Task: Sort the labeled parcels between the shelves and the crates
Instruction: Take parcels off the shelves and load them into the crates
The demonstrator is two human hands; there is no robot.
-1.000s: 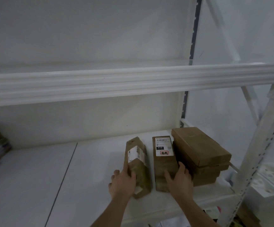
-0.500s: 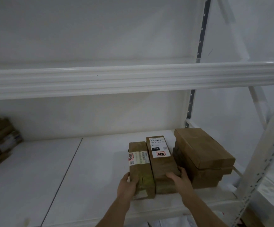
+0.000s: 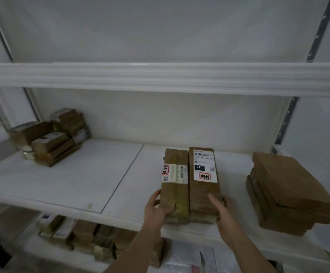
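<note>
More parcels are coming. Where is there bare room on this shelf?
Widest bare patch: between the left stack and the held parcels. A narrower gap lies between those and the right stack. The lower shelf is crowded.

Matt brown paper-wrapped parcels on a smooth, seemingly painted-metal shelf.

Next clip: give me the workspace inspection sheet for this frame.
Surface: white shelf board, mostly bare.
Job's things: two labeled parcels side by side near the front edge; brown stack at right; parcel pile at back left.
Clutter: more parcels on the level below.
Grippers: left hand and right hand grip the pair's near ends.
Cables: nothing seen.
Surroundings: white racking, upper shelf beam.
</note>
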